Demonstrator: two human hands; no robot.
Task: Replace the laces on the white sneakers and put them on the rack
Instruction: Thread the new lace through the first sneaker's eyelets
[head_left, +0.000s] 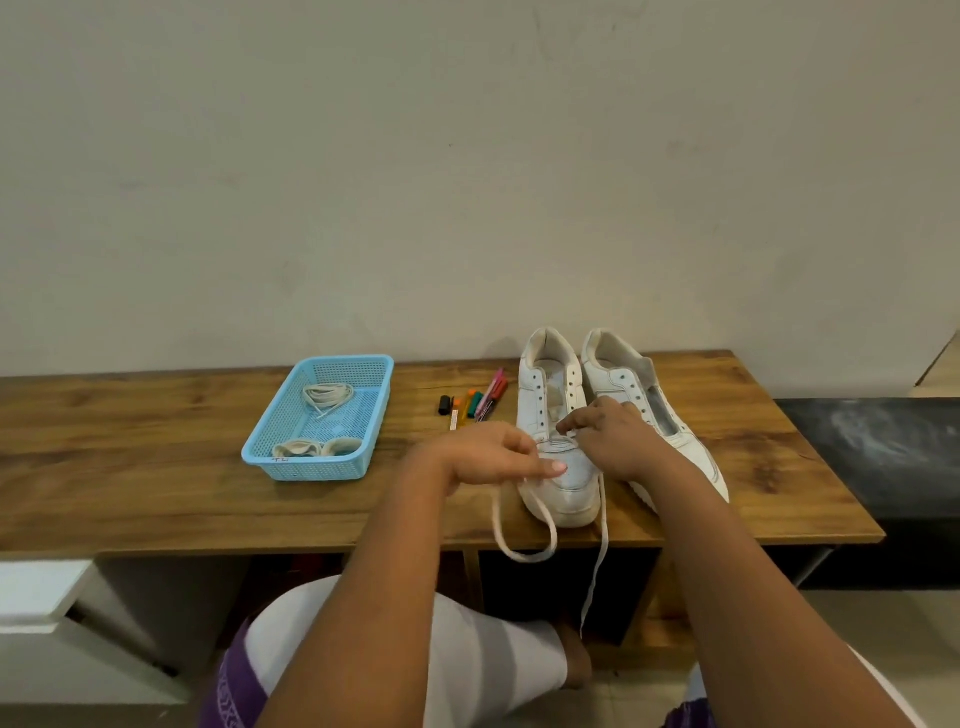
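Note:
Two white sneakers stand side by side on the wooden bench, toes toward me. The left sneaker (563, 483) has a white lace (524, 540) through its lowest eyelets, both ends hanging over the bench's front edge. My left hand (493, 454) holds one part of the lace by the toe box, index finger stretched over the shoe. My right hand (613, 441) pinches the lace at a lower eyelet. The right sneaker (670, 415) carries no lace and is partly hidden by my right hand.
A light blue plastic basket (260, 452) at the left holds loose and bundled laces (327, 397). Several coloured markers (478, 400) lie between basket and shoes. The wooden bench (130, 467) meets the wall at the back. A dark surface (872, 457) lies to the right.

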